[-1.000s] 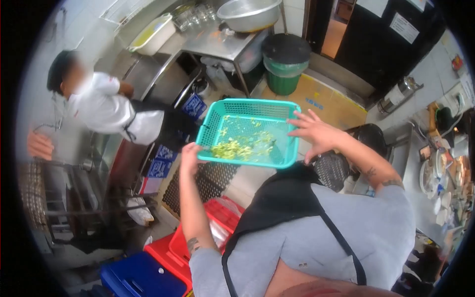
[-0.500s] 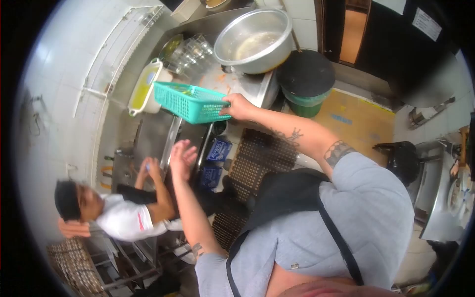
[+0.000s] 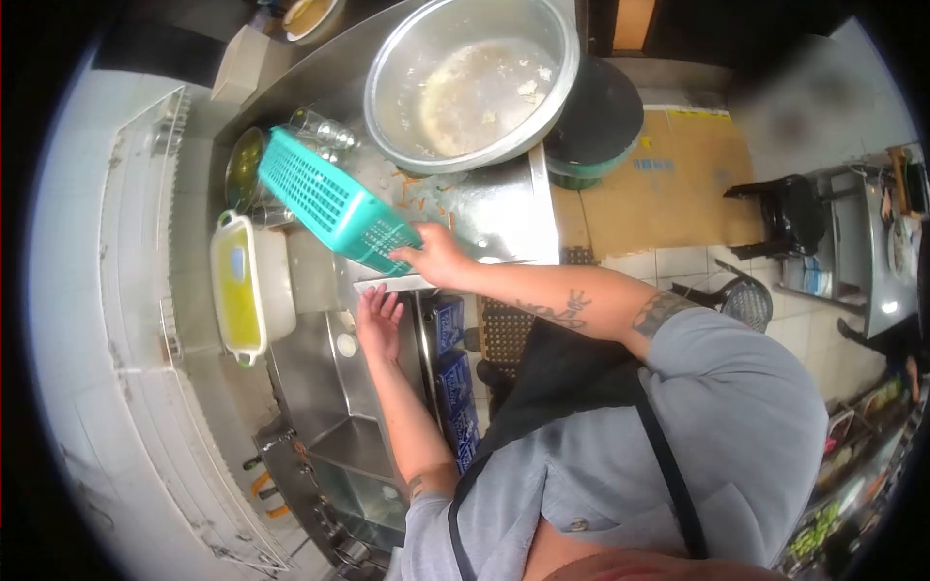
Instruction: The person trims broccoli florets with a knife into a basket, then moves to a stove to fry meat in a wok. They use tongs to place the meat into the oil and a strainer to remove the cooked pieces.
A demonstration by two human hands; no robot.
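My right hand (image 3: 433,257) grips the near end of a turquoise plastic basket (image 3: 334,203) with perforated walls. The basket is tilted over the steel counter, its outer side facing me, so whatever lies inside is hidden. My left hand (image 3: 380,324) is open just below the basket's near corner, palm up and fingers spread, holding nothing. To the right of the basket stands a big metal basin (image 3: 426,145) with cloudy residue and pale bits on its bottom. Orange scraps (image 3: 421,203) lie on the counter between basket and basin.
Several clear glasses (image 3: 325,131) stand behind the basket. A white tub (image 3: 257,339) with yellow-green contents is at the left, above steel sinks (image 3: 354,441). A black-lidded bin (image 3: 605,116) stands beside the counter. Cardboard (image 3: 668,203) covers floor; blue boxes (image 3: 453,387) sit below.
The basket has swung left and tipped so its side faces me. My left hand now sits closer beneath it. My view has shifted, and the other person at the sink is out of sight.
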